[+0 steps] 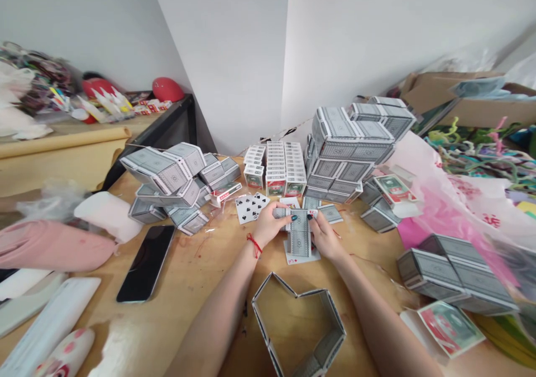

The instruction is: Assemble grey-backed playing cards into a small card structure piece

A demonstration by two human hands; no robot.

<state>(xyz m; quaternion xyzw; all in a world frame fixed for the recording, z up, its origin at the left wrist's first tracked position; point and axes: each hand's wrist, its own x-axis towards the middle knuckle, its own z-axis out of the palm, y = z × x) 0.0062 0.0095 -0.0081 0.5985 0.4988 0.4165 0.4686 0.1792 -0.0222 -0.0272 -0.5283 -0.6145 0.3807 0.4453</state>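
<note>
Between my two hands, over the middle of the table, are grey-backed playing cards (300, 237). My left hand (271, 220), with a red string on the wrist, pinches them at their upper left. On the other side my right hand (324, 233) grips the right edge near a white corner. Under them lies a face-up three of diamonds (293, 260), partly covered. Left of my hands a spade card (251, 207) lies face up; another grey-backed card (331, 214) is just beyond my right fingers. Nearer to me stands a heart-shaped frame (260, 325) of joined cards.
Stacked card-built shapes stand at the left (161, 170) and the back right (349, 142). Rows of boxed card decks (276, 167) sit between them. A phone (146, 262) lies at left; opened card boxes (452, 324) and a grey card-built shape (452, 273) are at right.
</note>
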